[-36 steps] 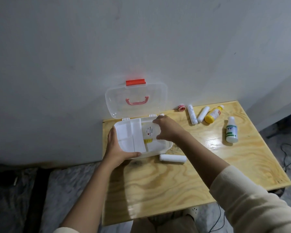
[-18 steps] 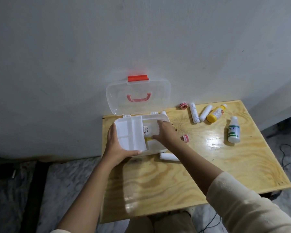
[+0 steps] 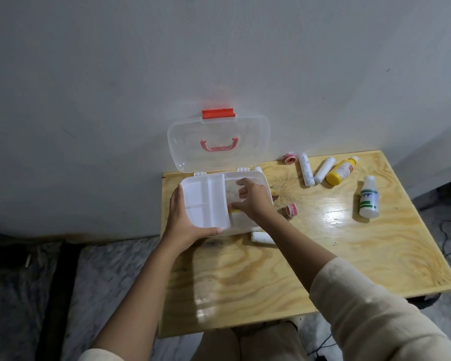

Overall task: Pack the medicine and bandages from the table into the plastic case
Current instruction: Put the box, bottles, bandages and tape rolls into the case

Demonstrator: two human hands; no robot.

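Note:
The clear plastic case (image 3: 261, 176) stands open at the table's back left, its lid (image 3: 219, 131) with the red latch leaning on the wall. My left hand (image 3: 182, 222) grips the white divider tray (image 3: 203, 201) over the case's left half. My right hand (image 3: 253, 199) reaches into the right half, curled on a white bottle whose yellow cap (image 3: 235, 210) peeks out below the thumb. Still on the table are a yellow bottle (image 3: 341, 170), a white bottle with a green label (image 3: 368, 201), two bandage rolls (image 3: 306, 169) (image 3: 324, 170) and two tape rolls (image 3: 290, 157) (image 3: 292, 210).
One more white roll (image 3: 262, 237) lies against the case's front edge, partly under my right forearm, and another (image 3: 257, 168) peeks out behind the case. The wooden table (image 3: 271, 282) stands against a grey wall. Cables lie on the floor at the right.
My right hand has sunk lower into the case with the bottle. A tape roll to the right of the case has come into sight. My left hand keeps its hold on the tray.

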